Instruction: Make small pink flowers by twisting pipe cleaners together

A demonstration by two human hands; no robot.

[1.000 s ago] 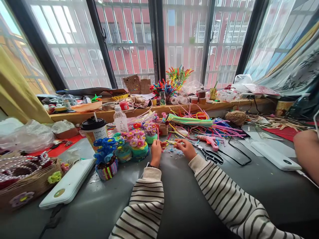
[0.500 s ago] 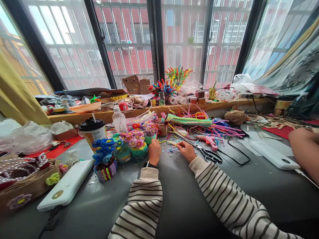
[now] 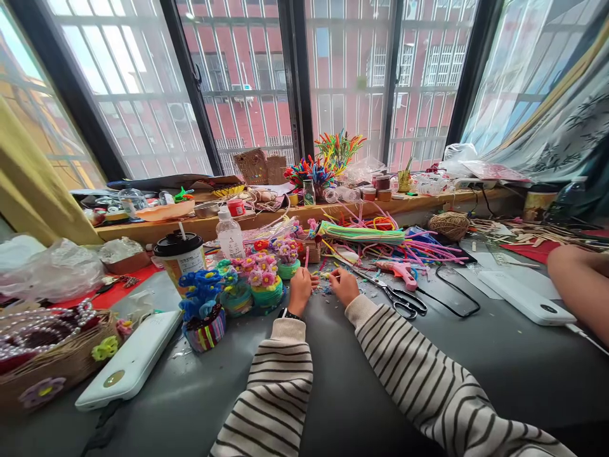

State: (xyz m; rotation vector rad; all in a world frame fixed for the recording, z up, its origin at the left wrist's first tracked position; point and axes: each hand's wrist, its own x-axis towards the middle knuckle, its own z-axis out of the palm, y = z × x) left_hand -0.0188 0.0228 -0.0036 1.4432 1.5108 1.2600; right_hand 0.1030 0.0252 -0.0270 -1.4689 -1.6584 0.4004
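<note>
One pink stem (image 3: 307, 255) pinched in left hand's (image 3: 301, 289) grip, toward 12 o'clock | right hand (image 3: 344, 287), 3 o'clock, has moved nearer, grip: cannot tell | work now together

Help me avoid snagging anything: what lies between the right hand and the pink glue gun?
The black-handled scissors, mainly their blades, lie between the right hand and the pink glue gun; the head view shows this.

Single view, taken from a head-worn camera, aimed forward and slightly down across the grey table (image 3: 342, 393), striped sleeves (image 3: 278, 374) seen close at the lower edge, left hand (image 3: 300, 292) and right hand (image 3: 344, 287) framed farther off near the middle, windows (image 3: 247, 95) faced beyond.
</note>
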